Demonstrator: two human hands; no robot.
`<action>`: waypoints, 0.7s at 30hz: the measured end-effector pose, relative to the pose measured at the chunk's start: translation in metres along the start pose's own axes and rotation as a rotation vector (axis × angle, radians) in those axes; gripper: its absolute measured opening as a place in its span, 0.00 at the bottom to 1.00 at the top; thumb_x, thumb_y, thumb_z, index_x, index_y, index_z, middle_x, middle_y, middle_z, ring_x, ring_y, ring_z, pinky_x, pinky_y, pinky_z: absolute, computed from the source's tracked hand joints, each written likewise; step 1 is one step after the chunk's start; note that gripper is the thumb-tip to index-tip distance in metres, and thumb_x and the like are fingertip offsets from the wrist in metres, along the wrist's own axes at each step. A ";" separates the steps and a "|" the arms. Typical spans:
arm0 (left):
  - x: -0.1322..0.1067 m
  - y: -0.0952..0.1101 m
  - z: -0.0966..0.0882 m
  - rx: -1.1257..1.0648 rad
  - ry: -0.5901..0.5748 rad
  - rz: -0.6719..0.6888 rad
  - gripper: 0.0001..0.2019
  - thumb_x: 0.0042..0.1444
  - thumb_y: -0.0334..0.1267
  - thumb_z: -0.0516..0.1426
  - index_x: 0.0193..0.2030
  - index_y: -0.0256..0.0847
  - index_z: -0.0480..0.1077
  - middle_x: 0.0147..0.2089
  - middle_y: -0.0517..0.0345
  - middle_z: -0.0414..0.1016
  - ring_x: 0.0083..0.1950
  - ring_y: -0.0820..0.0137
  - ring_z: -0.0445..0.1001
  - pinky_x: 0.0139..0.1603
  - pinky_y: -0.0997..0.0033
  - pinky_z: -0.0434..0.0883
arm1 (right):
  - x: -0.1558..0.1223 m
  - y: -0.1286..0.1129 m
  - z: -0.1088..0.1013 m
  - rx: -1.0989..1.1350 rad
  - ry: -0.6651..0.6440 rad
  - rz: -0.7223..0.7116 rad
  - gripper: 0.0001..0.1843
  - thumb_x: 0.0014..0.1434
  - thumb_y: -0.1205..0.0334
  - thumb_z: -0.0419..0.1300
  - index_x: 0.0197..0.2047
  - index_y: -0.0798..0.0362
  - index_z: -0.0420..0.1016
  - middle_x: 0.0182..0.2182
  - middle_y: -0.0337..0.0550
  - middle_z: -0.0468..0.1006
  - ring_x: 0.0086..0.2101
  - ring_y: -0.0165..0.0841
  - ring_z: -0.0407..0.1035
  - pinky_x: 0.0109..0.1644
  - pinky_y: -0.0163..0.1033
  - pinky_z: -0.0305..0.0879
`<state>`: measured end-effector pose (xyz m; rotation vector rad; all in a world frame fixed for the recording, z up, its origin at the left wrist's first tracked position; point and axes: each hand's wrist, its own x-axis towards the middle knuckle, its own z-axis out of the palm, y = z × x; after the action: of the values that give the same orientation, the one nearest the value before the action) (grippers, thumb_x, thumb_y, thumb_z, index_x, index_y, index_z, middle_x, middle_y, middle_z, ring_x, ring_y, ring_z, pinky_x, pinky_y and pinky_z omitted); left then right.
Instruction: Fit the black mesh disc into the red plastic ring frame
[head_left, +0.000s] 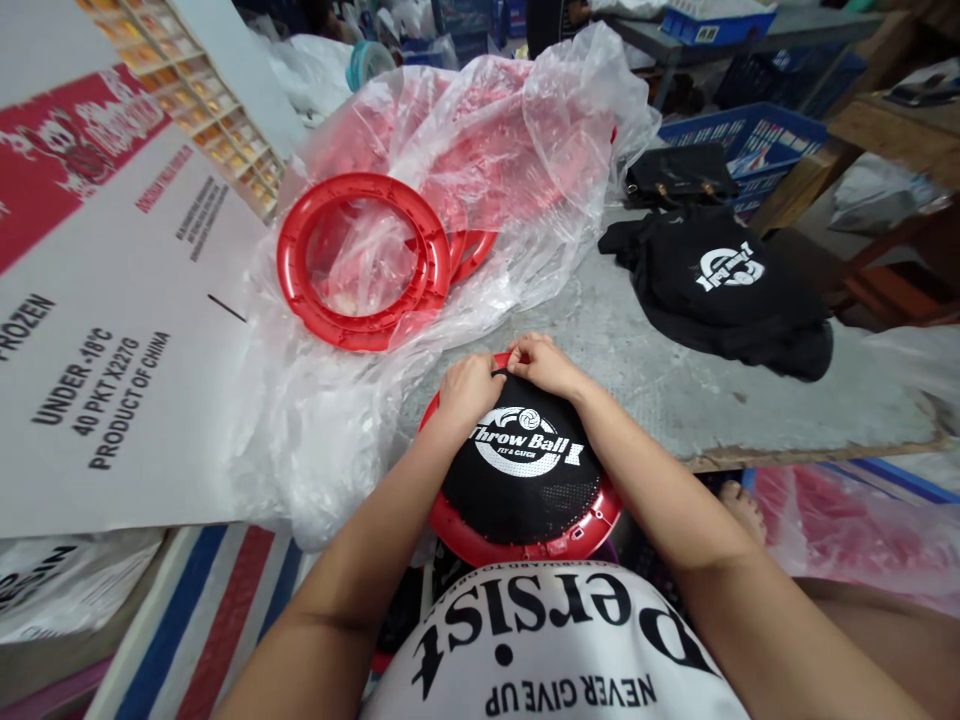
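Observation:
A red plastic ring (581,543) lies at the table's near edge against my shirt. Black mesh fabric (540,505) with a white "Throw Ball" print covers its middle. At the far rim, my left hand (471,386) is closed, its fingers pinching the mesh edge against the ring. Right beside it, my right hand (541,362) pinches the same far edge, thumb and fingertips pressed together. Both hands nearly touch each other. The exact bit of fabric under the fingertips is partly hidden.
Loose red rings (364,335) rest on a clear plastic bag (525,110) holding more red parts. A stack of printed black mesh pieces (720,310) lies right on the grey table (660,420). A printed white carton (150,400) stands left; blue crates (750,135) sit behind.

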<state>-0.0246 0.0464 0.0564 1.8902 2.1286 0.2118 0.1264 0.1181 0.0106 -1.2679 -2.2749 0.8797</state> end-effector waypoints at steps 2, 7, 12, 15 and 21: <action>0.001 -0.001 0.001 -0.037 0.007 -0.003 0.08 0.65 0.39 0.60 0.44 0.45 0.82 0.47 0.47 0.86 0.52 0.54 0.83 0.54 0.60 0.74 | 0.000 0.000 0.000 -0.011 0.001 -0.008 0.07 0.62 0.70 0.63 0.32 0.51 0.76 0.47 0.45 0.82 0.52 0.39 0.71 0.64 0.45 0.60; 0.008 -0.006 0.010 -0.101 0.115 0.008 0.08 0.65 0.36 0.59 0.42 0.44 0.82 0.49 0.49 0.84 0.53 0.59 0.81 0.58 0.63 0.73 | 0.000 -0.002 0.000 -0.060 -0.005 0.027 0.05 0.65 0.68 0.61 0.35 0.52 0.76 0.47 0.47 0.80 0.51 0.39 0.70 0.64 0.45 0.60; 0.014 -0.015 0.020 -0.228 0.150 -0.035 0.07 0.64 0.35 0.59 0.39 0.44 0.81 0.47 0.53 0.82 0.50 0.64 0.80 0.57 0.66 0.74 | -0.002 -0.007 0.000 -0.116 -0.002 0.056 0.06 0.68 0.66 0.60 0.37 0.52 0.75 0.49 0.49 0.79 0.51 0.40 0.70 0.64 0.46 0.60; 0.016 -0.017 0.024 -0.241 0.164 -0.041 0.07 0.64 0.36 0.60 0.39 0.43 0.81 0.47 0.53 0.82 0.51 0.63 0.79 0.58 0.65 0.73 | -0.001 -0.009 0.001 -0.153 -0.009 0.060 0.07 0.69 0.65 0.59 0.37 0.52 0.75 0.48 0.49 0.79 0.50 0.40 0.70 0.63 0.46 0.60; 0.017 -0.016 0.028 -0.218 0.193 -0.060 0.09 0.66 0.36 0.58 0.41 0.43 0.82 0.49 0.51 0.82 0.54 0.60 0.79 0.60 0.63 0.73 | -0.001 -0.011 -0.001 -0.191 -0.032 0.074 0.09 0.71 0.64 0.57 0.37 0.52 0.76 0.45 0.51 0.81 0.50 0.40 0.71 0.63 0.45 0.60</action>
<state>-0.0329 0.0589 0.0230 1.7397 2.1770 0.6099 0.1206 0.1134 0.0187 -1.4364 -2.3981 0.7260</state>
